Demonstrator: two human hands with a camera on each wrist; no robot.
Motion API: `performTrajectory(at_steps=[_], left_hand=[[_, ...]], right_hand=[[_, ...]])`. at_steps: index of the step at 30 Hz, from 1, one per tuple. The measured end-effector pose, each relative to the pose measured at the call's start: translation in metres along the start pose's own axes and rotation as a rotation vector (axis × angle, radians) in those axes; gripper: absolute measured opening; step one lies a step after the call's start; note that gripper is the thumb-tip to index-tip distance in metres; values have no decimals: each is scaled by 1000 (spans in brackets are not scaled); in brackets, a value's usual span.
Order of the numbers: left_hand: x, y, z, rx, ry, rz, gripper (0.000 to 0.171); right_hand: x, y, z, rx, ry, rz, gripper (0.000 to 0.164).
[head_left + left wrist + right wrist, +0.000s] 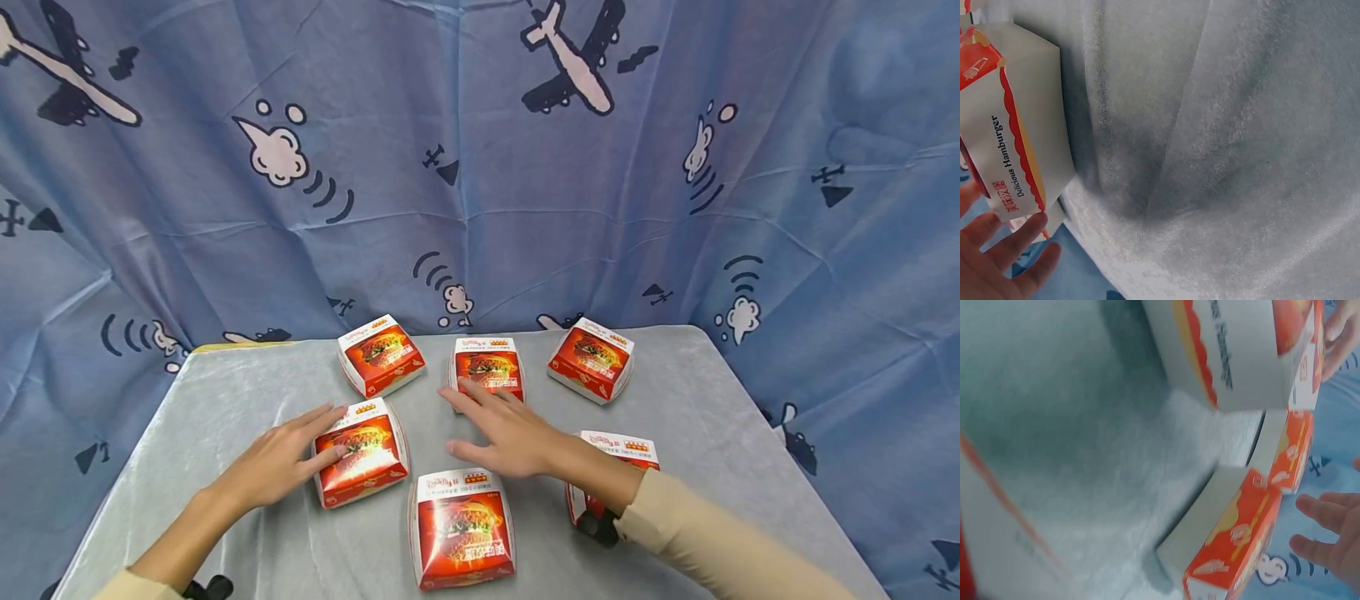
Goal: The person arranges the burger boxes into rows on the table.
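Note:
Several red-and-white hamburger boxes with burger pictures lie spread over the cloth-covered table. My left hand (277, 458) rests at the left box (367, 454), its thumb on the lid and the fingers along the far left edge. In the left wrist view, the fingertips (1038, 225) are at the end of that box, beside its "Delicious Hamburger" lettering. Over the middle, my right hand (506, 433) holds nothing, with fingers spread. It overlaps the front of the back middle box (489, 367). The front middle box (463, 533) lies just below it in the head view.
Farther back are a back left box (381, 357) and a back right box (592, 360). My right forearm partly covers the right box (622, 450). A blue airplane-print curtain (480, 167) hangs behind the grey table cloth (217, 400).

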State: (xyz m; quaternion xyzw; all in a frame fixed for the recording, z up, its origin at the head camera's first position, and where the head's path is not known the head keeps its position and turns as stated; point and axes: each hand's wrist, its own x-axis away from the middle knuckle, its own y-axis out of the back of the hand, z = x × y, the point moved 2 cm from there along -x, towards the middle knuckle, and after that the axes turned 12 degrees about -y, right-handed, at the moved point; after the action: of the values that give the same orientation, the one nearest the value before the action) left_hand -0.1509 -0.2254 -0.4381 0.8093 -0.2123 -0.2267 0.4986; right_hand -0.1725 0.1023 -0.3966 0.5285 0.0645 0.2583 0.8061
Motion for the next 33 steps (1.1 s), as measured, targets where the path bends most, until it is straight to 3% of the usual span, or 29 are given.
performTrajectory(at_steps=[13,22,33], left_hand=[[0,0,1,1,1,4,63],[0,1,1,-28,18,15,65],[-1,2,0,-55,12,5,62]], right_hand=[[-8,-20,26,-95,24,173,69],[-15,-31,35,-191,131,308,65],[-16,-38,38,-155,149,378,62]])
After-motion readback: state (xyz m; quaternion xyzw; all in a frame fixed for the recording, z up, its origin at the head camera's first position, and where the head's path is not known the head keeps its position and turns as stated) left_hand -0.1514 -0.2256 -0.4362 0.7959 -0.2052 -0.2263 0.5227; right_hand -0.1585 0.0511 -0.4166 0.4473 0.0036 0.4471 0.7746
